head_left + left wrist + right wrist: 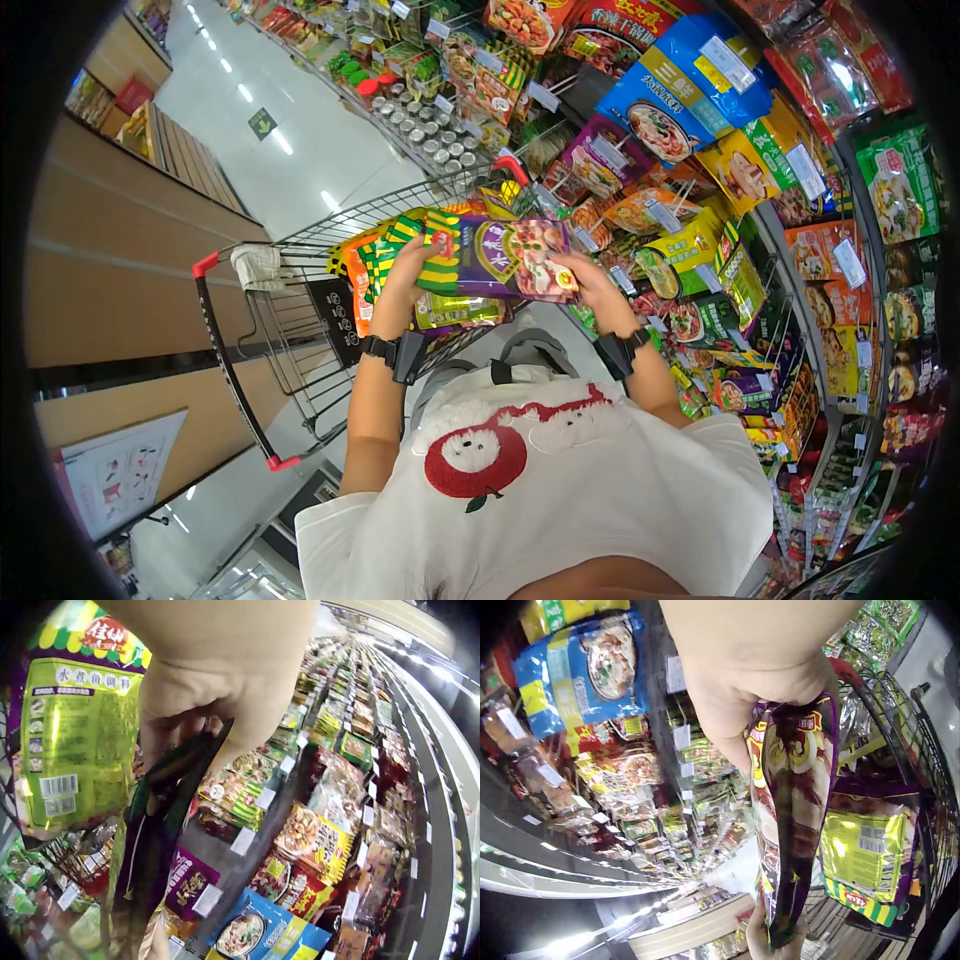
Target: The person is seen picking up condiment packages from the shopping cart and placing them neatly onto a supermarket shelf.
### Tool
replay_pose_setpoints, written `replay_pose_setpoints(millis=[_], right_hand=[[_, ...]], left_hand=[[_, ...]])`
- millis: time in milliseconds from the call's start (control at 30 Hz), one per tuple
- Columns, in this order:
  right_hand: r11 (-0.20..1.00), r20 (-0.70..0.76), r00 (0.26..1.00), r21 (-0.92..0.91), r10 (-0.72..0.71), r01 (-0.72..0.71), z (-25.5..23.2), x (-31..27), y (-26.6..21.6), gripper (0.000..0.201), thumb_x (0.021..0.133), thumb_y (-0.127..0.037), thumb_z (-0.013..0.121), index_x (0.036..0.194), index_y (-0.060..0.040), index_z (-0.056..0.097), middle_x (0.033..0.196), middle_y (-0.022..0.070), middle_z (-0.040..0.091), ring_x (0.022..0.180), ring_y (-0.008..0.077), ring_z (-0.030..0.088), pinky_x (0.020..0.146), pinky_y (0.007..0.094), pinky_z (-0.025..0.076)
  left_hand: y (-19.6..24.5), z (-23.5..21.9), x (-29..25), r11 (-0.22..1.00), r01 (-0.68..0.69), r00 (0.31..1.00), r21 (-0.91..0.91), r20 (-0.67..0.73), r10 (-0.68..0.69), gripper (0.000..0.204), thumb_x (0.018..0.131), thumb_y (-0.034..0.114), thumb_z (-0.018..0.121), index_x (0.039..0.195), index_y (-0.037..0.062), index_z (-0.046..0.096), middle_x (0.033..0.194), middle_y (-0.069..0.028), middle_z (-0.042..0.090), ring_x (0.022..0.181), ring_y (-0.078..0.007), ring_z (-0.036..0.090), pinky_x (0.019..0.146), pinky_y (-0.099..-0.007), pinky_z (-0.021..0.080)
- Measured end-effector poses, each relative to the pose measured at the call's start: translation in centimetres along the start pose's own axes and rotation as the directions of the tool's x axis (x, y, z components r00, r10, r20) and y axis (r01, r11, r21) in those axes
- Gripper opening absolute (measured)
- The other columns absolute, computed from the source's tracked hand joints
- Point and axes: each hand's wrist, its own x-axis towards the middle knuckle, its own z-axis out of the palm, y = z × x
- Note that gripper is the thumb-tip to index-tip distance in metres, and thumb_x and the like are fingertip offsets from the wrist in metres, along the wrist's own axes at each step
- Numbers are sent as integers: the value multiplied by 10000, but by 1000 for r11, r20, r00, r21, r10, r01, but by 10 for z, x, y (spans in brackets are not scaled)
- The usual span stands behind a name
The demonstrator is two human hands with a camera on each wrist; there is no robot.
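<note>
- The left hand (408, 268) grips the left end of a purple seasoning packet (510, 258), fingers curled round its edge.
- The right hand (590, 283) pinches the packet's right end, so both hands hold it flat above the shopping cart (300, 290).
- A yellow-green packet (455, 310) lies in the cart just under the purple one.
- Shelves of hanging sachets (720, 180) stand close on the right.

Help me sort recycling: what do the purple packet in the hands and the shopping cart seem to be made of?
Purple packet: apparently glossy printed plastic film; it shines and bends where both hands grip it. Shopping cart: bare metal wire mesh, with red corner pieces, likely plastic.
</note>
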Motion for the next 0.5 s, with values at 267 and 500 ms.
replay_pose_setpoints(millis=[267, 500], right_hand=[[967, 204, 948, 33, 242, -254, 27, 75, -23, 327, 796, -202, 576, 1034, 11, 504, 953, 151, 590, 768, 234, 610, 686, 346, 524], [909, -259, 950, -329, 174, -256, -33, 89, -47, 634, 806, -327, 568, 1274, -12, 278, 1174, 278, 430, 1020, 341, 511, 792, 403, 483]], left_hand=[[14, -57, 50, 990, 57, 996, -129, -58, -65, 200, 805, 106, 534, 990, 40, 497, 901, -92, 602, 796, -213, 610, 635, -364, 519], [-15, -47, 65, 678, 55, 916, -733, -234, -327, 472, 843, 394, 449, 1111, 11, 385, 1208, -155, 421, 1138, -280, 406, 987, -467, 261]])
